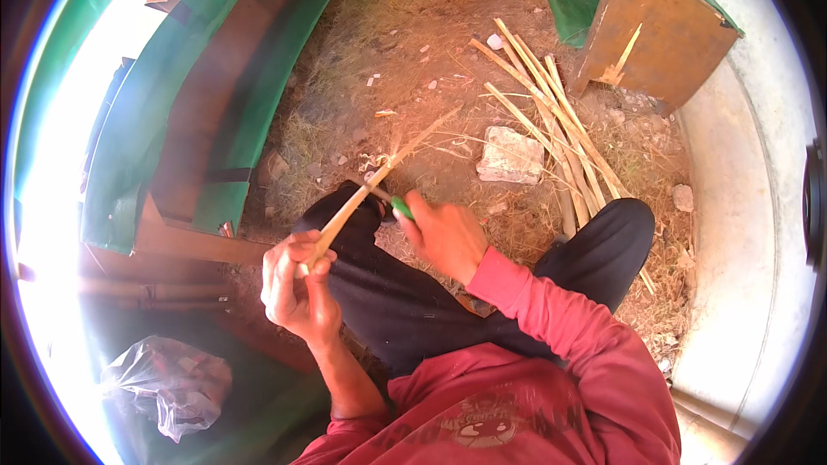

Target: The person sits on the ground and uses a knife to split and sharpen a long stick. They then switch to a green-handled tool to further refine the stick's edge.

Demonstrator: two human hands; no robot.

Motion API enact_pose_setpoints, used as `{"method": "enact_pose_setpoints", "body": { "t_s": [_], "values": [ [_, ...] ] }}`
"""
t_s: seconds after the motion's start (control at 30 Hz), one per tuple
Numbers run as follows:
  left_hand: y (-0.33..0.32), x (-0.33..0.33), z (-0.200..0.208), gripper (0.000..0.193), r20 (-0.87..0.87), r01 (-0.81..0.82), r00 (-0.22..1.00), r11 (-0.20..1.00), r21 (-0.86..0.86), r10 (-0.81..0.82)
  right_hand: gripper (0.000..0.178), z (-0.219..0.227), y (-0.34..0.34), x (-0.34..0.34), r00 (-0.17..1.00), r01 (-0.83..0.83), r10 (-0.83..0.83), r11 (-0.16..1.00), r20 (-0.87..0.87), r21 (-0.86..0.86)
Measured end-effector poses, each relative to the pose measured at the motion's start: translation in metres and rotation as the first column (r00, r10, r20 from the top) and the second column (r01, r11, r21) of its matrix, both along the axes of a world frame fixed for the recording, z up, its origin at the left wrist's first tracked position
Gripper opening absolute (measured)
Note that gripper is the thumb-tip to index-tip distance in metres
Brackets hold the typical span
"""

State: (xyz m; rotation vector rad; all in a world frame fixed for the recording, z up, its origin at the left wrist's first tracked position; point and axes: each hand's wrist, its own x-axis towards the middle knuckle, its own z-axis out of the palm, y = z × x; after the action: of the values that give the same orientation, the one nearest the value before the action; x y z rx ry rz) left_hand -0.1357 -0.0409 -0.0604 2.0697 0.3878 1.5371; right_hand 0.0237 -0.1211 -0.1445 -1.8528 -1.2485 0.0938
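Observation:
My left hand (299,286) is closed round the near end of a long pale strip of split bamboo or cane (351,207). The strip slants up and away to the right, its far end thin and frayed. In my right hand (444,232) is a knife (401,207) with a green handle. Its blade lies against the strip about midway along, and most of the blade is hard to make out. Thin shavings hang near the strip's far part, over my bent left leg and the ground.
Several long pale strips (560,125) lie in a bundle at right, beside a whitish stone block (510,155). A green-covered bench (258,112) runs along the left. A wooden panel (655,30) stands far right. A clear plastic bag (168,386) sits at lower left.

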Motion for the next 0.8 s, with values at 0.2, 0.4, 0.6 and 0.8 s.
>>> {"method": "enact_pose_setpoints", "body": {
  "t_s": [0.2, 0.4, 0.6, 0.8],
  "values": [
    [-0.005, 0.002, 0.001, 0.016, -0.027, -0.071, 0.997, 0.997, 0.015, 0.071, 0.026, -0.043, 0.026, 0.047, 0.989, 0.139, -0.132, 0.982, 0.062, -0.127],
    [-0.009, -0.003, 0.0, 0.015, -0.074, -0.058, 0.996, 0.998, -0.005, 0.058, 0.031, -0.053, 0.04, 0.021, 0.99, 0.115, -0.112, 0.993, 0.09, -0.029],
    [-0.002, -0.008, -0.005, 0.019, -0.108, -0.052, 0.992, 0.991, 0.124, 0.066, 0.042, -0.122, -0.012, 0.124, 0.916, 0.262, -0.378, 0.816, -0.133, -0.515],
    [0.0, 0.001, -0.005, 0.022, 0.037, -0.037, 0.999, 0.999, 0.009, 0.036, 0.03, 0.039, -0.034, 0.01, 0.936, -0.145, 0.165, 0.986, -0.312, 0.088]
  ]
}}
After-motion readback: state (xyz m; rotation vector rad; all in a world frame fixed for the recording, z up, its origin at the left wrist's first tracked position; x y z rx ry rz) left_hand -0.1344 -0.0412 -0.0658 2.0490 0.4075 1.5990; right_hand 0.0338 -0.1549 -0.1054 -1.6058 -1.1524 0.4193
